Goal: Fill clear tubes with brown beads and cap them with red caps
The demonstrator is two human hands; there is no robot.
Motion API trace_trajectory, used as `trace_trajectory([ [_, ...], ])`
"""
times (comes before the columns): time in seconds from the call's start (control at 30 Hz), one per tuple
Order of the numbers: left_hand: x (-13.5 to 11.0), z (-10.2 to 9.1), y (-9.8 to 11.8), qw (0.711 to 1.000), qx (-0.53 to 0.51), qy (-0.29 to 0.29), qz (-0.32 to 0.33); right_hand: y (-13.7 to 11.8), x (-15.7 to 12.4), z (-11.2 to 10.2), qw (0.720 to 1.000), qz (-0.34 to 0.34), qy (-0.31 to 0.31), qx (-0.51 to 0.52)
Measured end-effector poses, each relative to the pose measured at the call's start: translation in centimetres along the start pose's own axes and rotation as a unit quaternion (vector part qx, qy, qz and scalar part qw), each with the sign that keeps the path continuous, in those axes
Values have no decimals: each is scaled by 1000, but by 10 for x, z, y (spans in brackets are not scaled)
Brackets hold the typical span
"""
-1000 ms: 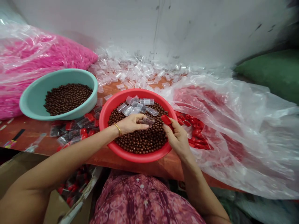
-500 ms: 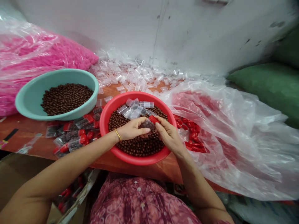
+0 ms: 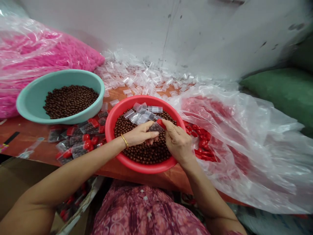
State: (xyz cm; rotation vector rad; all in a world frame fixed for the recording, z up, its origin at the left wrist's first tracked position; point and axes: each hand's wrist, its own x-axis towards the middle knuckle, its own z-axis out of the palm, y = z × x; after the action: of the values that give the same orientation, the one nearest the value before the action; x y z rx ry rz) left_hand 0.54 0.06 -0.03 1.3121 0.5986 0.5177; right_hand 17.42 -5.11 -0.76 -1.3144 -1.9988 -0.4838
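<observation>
My left hand (image 3: pixel 140 133) is closed around a small clear plastic container (image 3: pixel 156 128) with dark brown balls inside. At the container's right end, my right hand (image 3: pixel 178 138) pinches a red cap (image 3: pixel 160 123); the fingers partly hide it, so I cannot tell how firmly it sits. Both hands are over a red basin (image 3: pixel 146 168) of shiny brown balls (image 3: pixel 141 156). Several clear containers (image 3: pixel 140 114) lie on top of the balls at the basin's far side.
Left stands a teal basin (image 3: pixel 26 107) of brown balls, with filled red-capped containers (image 3: pixel 80 143) before it. Clear containers (image 3: pixel 141 76) pile along the wall. Loose red caps (image 3: pixel 204 140) spill from a plastic bag (image 3: pixel 256 140) at right. Below left is a cardboard box (image 3: pixel 80 215).
My right hand has turned, its knuckles now higher and its fingers curled tighter over the red cap. My left hand keeps its hold on the container.
</observation>
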Motion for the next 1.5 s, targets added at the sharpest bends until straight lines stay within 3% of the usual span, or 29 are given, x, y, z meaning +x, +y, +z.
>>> trace_trajectory([
  [0.17,0,1,2,1000,11,11,22,-7,2,-4,998,-40,28,-47],
  [0.33,1,3,-1,997,59,36,31,-13,0,-2,996,-80,13,-46],
  [0.57,-1,1,-3,981,156,54,103,-8,-1,0,991,-84,49,95],
  [0.73,-5,6,-2,976,193,17,100,-7,3,-13,977,-79,36,192],
  [0.97,-4,7,5,943,318,86,51,-23,-7,3,980,-33,16,196],
  [1.13,-3,10,4,931,351,89,40,-20,1,-8,972,-1,-46,230],
  [1.2,-2,13,4,922,381,64,37,-18,9,-13,965,46,-45,256],
  [1.33,-2,20,6,884,465,34,37,-21,23,2,916,172,-27,361],
  [1.5,-6,20,5,849,525,50,25,-27,25,35,852,271,-144,424],
])
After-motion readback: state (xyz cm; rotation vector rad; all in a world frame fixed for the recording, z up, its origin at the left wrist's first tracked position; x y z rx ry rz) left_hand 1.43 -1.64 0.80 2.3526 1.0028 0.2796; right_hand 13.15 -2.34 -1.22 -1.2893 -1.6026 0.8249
